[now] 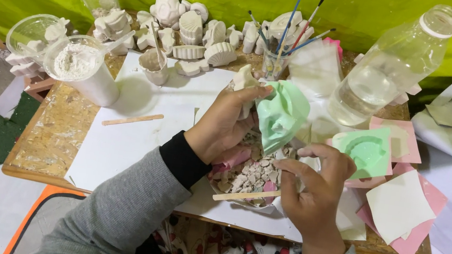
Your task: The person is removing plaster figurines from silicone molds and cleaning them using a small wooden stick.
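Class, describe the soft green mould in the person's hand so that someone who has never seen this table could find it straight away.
Start at the wooden table before the green cloth, then find the big clear bottle lying tilted at its right. Just left of it, the left hand holds up the mint-green mould. Unlike the flat green mould lying on pink squares, it is bent and lifted.

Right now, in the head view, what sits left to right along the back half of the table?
White powder container → small plaster-caked cup → jar of paintbrushes → green mould in the left hand → clear plastic bottle → green mould lying on pink sheets.
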